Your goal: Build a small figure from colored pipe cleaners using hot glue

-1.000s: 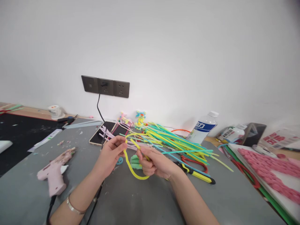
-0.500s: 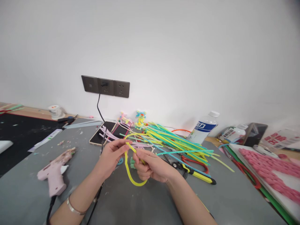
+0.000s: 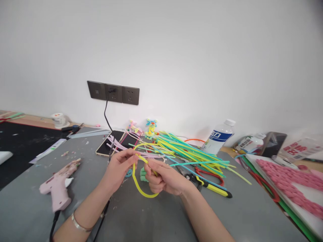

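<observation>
A yellow pipe cleaner (image 3: 141, 192) runs between my two hands and hangs below them in a loop. My left hand (image 3: 121, 168) pinches it between thumb and forefinger. My right hand (image 3: 164, 176) grips it with fingers curled, a short stretch showing between the hands. Just behind my right hand, a small green piece (image 3: 143, 174) lies on the grey mat (image 3: 141, 222). A blue ring-like piece (image 3: 129, 173) rests beside my left hand. Beyond my hands spreads a pile of yellow, green and teal pipe cleaners (image 3: 191, 151).
A pink glue gun (image 3: 58, 188) lies at left, its black cord towards me. Phones (image 3: 107, 146) and two small figures (image 3: 151, 127) stand behind. At right are yellow-handled pliers (image 3: 217, 190), red-handled scissors (image 3: 222, 181), a white bottle (image 3: 219, 136) and pink braided work (image 3: 290, 178).
The hanging loop of the yellow pipe cleaner has shifted slightly left and up. My hands have moved only a little, with their grips kept.
</observation>
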The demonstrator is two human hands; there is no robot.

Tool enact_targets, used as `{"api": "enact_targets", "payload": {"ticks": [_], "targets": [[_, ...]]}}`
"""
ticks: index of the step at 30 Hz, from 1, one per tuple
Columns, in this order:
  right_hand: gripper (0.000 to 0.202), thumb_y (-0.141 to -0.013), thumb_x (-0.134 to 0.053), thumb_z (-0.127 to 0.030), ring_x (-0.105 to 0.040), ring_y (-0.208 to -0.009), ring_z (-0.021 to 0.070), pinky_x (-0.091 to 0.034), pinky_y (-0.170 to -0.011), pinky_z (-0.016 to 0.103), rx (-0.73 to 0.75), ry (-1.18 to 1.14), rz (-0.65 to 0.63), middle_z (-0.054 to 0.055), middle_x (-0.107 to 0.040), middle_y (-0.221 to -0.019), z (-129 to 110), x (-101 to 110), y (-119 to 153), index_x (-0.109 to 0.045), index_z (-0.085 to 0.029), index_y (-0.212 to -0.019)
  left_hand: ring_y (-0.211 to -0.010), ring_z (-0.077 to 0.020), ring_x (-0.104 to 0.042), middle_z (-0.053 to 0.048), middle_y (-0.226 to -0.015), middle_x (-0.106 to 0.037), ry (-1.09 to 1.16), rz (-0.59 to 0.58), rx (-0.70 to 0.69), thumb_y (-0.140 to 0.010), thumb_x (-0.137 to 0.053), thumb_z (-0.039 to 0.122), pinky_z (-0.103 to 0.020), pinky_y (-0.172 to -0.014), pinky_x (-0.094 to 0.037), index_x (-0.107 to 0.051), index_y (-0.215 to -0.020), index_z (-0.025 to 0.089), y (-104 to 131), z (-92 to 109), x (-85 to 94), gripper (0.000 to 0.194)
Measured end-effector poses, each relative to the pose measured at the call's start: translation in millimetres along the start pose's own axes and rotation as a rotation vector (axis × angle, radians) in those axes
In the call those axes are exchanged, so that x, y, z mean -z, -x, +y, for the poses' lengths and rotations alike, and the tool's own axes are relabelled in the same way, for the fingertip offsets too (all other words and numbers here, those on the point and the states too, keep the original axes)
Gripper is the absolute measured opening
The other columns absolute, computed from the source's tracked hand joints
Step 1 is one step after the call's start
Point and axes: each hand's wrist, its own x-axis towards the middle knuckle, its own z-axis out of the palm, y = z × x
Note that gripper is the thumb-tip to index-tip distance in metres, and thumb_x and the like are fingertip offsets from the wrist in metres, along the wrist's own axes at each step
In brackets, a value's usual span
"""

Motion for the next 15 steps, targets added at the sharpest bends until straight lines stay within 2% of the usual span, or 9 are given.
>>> {"api": "enact_targets", "payload": {"ticks": [3, 5, 7, 9, 12, 15], "targets": [[0.039, -0.093, -0.06, -0.051, -0.032, -0.046, 0.0071, -0.028, -0.05, 0.022, 0.088, 0.075, 0.041, -0.008, -0.039, -0.056, 0.7, -2.5, -1.6, -0.053, -0.018, -0.075, -0.055, -0.0066, -0.056, 0.001, -0.063, -0.067, 0.073, 0.07, 0.032, -0.055, -0.093, 0.038, -0.014, -0.05, -0.046, -0.078, -0.072, 0.016, -2.7, 0.8, 2.0, 0.032], [0.042, -0.091, -0.062, -0.051, -0.05, -0.062, 0.0118, -0.039, -0.064, 0.026, 0.194, 0.145, 0.069, 0.0, -0.055, -0.068, 0.3, -3.9, -2.4, -0.054, -0.017, -0.068, -0.054, -0.0062, -0.056, 0.002, -0.064, -0.068, 0.165, 0.119, 0.062, -0.051, -0.095, 0.037, -0.013, -0.051, -0.048, -0.076, -0.071, 0.016, -5.9, 2.2, 4.2, 0.034], [0.044, -0.091, -0.063, -0.049, -0.058, -0.078, 0.0164, -0.043, -0.079, 0.031, 0.283, 0.174, 0.078, 0.006, -0.063, -0.079, -0.2, -4.5, -2.7, -0.053, -0.017, -0.062, -0.057, -0.0074, -0.06, 0.002, -0.067, -0.07, 0.253, 0.145, 0.076, -0.051, -0.096, 0.034, -0.015, -0.053, -0.052, -0.075, -0.072, 0.016, -9.4, 4.1, 6.4, 0.034], [0.043, -0.092, -0.063, -0.047, -0.061, -0.084, 0.019, -0.043, -0.088, 0.035, 0.328, 0.155, 0.081, 0.006, -0.065, -0.08, -0.6, -3.9, -2.6, -0.053, -0.018, -0.061, -0.067, -0.0105, -0.066, 0.001, -0.075, -0.073, 0.34, 0.166, 0.081, -0.059, -0.093, 0.029, -0.018, -0.061, -0.058, -0.075, -0.073, 0.016, -12.3, 6.3, 7.4, 0.027], [0.038, -0.091, -0.064, -0.047, -0.064, -0.087, 0.0204, -0.044, -0.092, 0.037, 0.349, 0.113, 0.132, 0.004, -0.065, -0.074, -0.9, -0.8, -2.0, -0.055, -0.019, -0.067, -0.078, -0.0131, -0.072, -0.002, -0.087, -0.077, 0.444, 0.241, 0.117, -0.081, -0.077, 0.018, -0.023, -0.072, -0.062, -0.073, -0.075, 0.014, -14.4, 9.2, 6.0, 0.008], [0.035, -0.088, -0.069, -0.048, -0.066, -0.086, 0.0187, -0.047, -0.087, 0.033, 0.31, 0.085, 0.25, 0.001, -0.063, -0.07, -1.8, 3.6, -2.0, -0.058, -0.019, -0.072, -0.069, -0.011, -0.072, -0.004, -0.082, -0.077, 0.488, 0.318, 0.166, -0.095, -0.055, 0.01, -0.022, -0.068, -0.062, -0.073, -0.081, 0.012, -14.0, 12.0, 2.1, 0.023]]}}
